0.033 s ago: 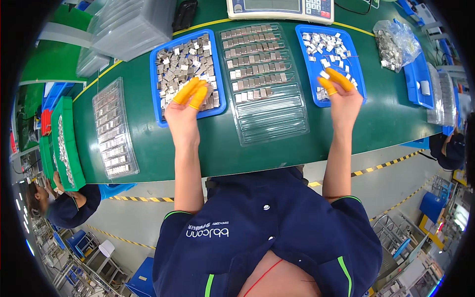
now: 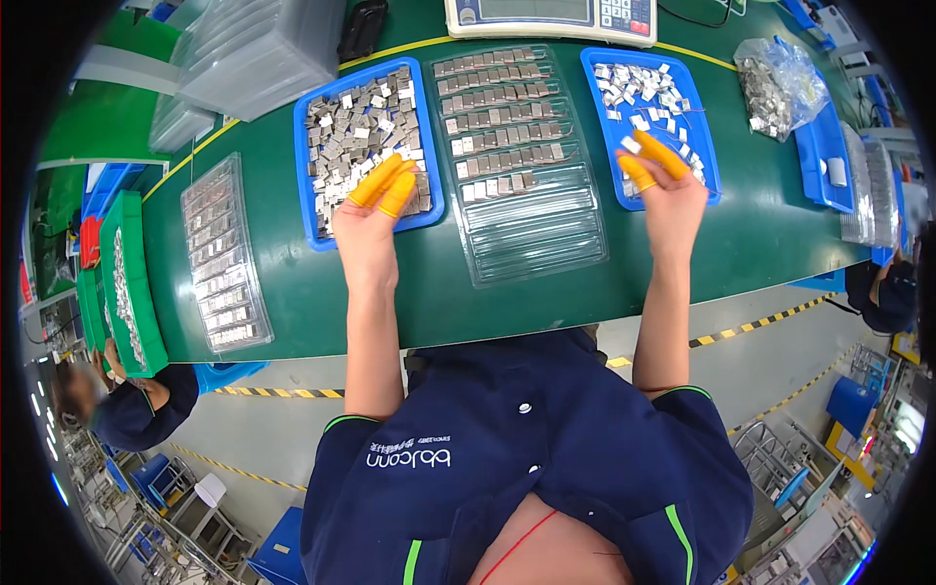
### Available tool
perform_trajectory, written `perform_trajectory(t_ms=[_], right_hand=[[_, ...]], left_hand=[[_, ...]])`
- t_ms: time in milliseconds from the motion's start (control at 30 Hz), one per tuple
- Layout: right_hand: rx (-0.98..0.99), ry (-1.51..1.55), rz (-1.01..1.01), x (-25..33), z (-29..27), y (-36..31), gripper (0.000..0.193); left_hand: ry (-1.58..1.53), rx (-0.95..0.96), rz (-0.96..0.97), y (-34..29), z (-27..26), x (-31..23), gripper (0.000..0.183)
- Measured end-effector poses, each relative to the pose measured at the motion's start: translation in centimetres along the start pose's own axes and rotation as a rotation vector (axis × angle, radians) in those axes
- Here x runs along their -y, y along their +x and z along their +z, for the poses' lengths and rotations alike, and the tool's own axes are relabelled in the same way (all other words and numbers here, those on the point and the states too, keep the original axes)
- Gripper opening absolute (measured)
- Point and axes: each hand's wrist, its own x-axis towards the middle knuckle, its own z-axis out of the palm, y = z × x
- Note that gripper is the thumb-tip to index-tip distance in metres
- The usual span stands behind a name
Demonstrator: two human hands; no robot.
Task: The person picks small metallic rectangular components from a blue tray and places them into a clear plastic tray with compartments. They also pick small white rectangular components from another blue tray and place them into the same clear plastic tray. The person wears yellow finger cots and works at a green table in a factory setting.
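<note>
My left hand (image 2: pixel 370 219), with yellow finger cots on its fingers, is over the near right part of a blue tray (image 2: pixel 318 230) heaped with small silvery metal connector shells (image 2: pixel 361 127). Its fingers are closed together at the tips; whatever they hold is too small to make out. Above the right blue tray (image 2: pixel 710 146), my right hand (image 2: pixel 675 200) pinches a small white connector (image 2: pixel 631 145) between yellow-covered fingertips. Loose white connectors (image 2: pixel 639 86) lie in that tray. Between the trays sits a clear slotted blister tray (image 2: pixel 531 229), its far rows filled with connectors and its near grooves bare.
A second filled blister tray (image 2: pixel 226 258) lies on the left. Behind are a scale (image 2: pixel 551 18), stacked clear trays (image 2: pixel 263 58) and a black object (image 2: pixel 363 29). A bag of parts (image 2: pixel 770 93) rests at the right. Another person (image 2: pixel 146 405) works by a green bin (image 2: pixel 132 292).
My right hand has shifted slightly left with the white connector showing at its fingertips. My left hand has moved a little to the right.
</note>
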Motion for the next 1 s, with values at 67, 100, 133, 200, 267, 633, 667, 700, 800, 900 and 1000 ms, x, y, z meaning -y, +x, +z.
perform_trajectory(t_ms=[67,100,133,200,267,633,667,700,800,900,1000], right_hand=[[0.118,0.277,0.057,0.3,0.9,-0.8,0.028],[0.135,0.307,0.093,0.9,1.3,-1.4,0.027],[0.169,0.299,0.127,1.2,1.6,-1.8,0.026],[0.237,0.286,0.197,1.6,2.1,-2.5,0.026],[0.352,0.202,0.242,2.5,3.0,-3.7,0.023],[0.304,0.356,0.081,0.5,5.7,-6.3,0.024],[0.294,0.259,0.023,0.4,5.5,-6.3,0.024],[0.286,0.165,-0.036,0.1,5.1,-6.4,0.024],[0.250,-0.029,-0.206,0.3,4.8,-6.5,0.023],[0.207,-0.157,-0.411,0.0,4.9,-6.7,0.023],[0.207,-0.209,-0.455,-0.8,4.5,-6.9,0.024]], left_hand=[[-0.055,0.044,-0.070,-0.4,0.3,0.5,0.034],[-0.081,0.063,-0.092,-0.6,0.7,0.7,0.034],[-0.107,0.083,-0.114,-0.9,1.2,0.7,0.034],[-0.125,0.133,-0.114,-1.6,2.2,0.5,0.040],[-0.123,0.174,-0.091,-2.3,3.1,0.6,0.044],[-0.057,0.269,0.071,-4.5,5.1,1.9,0.042],[-0.104,0.291,0.038,-4.6,5.1,1.9,0.042],[-0.122,0.284,0.012,-4.8,5.1,1.9,0.041],[-0.136,0.284,-0.088,-5.0,5.0,2.0,0.039],[-0.084,0.346,-0.253,-4.5,4.0,2.3,0.036],[-0.064,0.424,-0.449,-4.1,3.5,1.9,0.030]])
